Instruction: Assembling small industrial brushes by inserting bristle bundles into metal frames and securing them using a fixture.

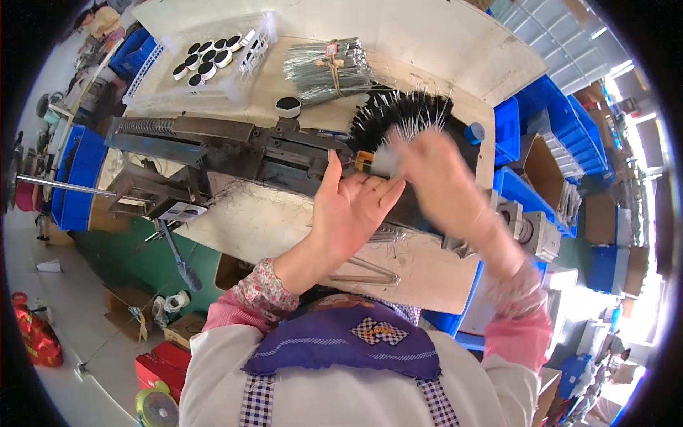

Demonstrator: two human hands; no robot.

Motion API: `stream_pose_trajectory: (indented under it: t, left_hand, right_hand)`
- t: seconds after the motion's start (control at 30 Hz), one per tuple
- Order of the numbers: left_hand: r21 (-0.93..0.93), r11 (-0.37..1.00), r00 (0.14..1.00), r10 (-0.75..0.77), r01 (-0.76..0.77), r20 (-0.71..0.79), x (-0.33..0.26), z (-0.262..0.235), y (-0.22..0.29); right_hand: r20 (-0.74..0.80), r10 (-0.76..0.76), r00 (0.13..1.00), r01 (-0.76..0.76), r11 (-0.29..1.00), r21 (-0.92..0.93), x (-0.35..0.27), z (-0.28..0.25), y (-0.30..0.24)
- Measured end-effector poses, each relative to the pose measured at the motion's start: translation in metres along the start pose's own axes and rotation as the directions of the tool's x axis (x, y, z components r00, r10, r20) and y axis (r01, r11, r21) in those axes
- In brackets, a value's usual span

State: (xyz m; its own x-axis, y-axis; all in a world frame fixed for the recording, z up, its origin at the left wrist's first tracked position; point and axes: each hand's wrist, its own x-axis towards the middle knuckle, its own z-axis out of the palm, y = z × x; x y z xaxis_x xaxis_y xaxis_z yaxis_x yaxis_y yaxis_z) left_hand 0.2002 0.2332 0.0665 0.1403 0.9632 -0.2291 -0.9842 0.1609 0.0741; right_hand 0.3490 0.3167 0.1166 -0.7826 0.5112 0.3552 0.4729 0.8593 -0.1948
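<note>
My left hand [353,212] is palm up beside the jaw end of a long metal bench fixture [284,153], its fingers stretched out and thumb raised. Nothing shows in its palm. Motion smears my right hand [435,171], just right of my left fingertips. Between it and the fixture is a blurred whitish, cylinder-like piece [386,162], next to a yellow part [364,161]; whether my right fingers grip it is unclear. Right behind my hands lies a pile of black-bristled brushes [377,117] with thin wire stems pointing up.
A tied bundle of metal wires [324,71] lies at the back. Left of it, a clear plastic crate [249,89] holds several black-topped white round pieces. One similar round piece [288,107] stands by the fixture. Bent wire rods [370,272] lie near the front edge; blue bins [506,132] stand right.
</note>
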Motion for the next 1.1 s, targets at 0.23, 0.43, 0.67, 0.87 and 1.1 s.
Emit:
stream_pose_trajectory:
  t: [0.23,0.43,0.67,0.87,1.1]
  left_hand:
    - [0.087,0.992,0.995,0.089,-0.093,0.048,-0.013,-0.009,-0.003]
    - [0.187,0.969,0.985,0.149,-0.163,0.089,-0.011,-0.015,-0.003]
    - [0.26,0.958,0.992,0.099,-0.116,0.078,-0.011,-0.005,0.0]
    - [0.205,0.971,0.992,0.123,-0.121,0.004,-0.008,-0.004,0.001]
    - [0.228,0.96,0.987,0.157,-0.162,0.039,-0.016,-0.005,0.002]
  right_hand:
    - [0.009,0.214,0.977,-0.207,0.935,0.287,0.01,0.002,0.009]
    - [-0.047,0.057,0.997,-0.046,0.977,0.21,0.021,0.014,-0.001]
    - [-0.13,0.011,0.991,0.007,0.99,0.138,0.006,0.008,0.005]
    - [-0.211,-0.184,0.96,0.193,0.981,0.022,0.008,0.009,-0.021]
    - [-0.098,0.272,0.957,-0.242,0.939,0.245,0.008,-0.022,-0.03]
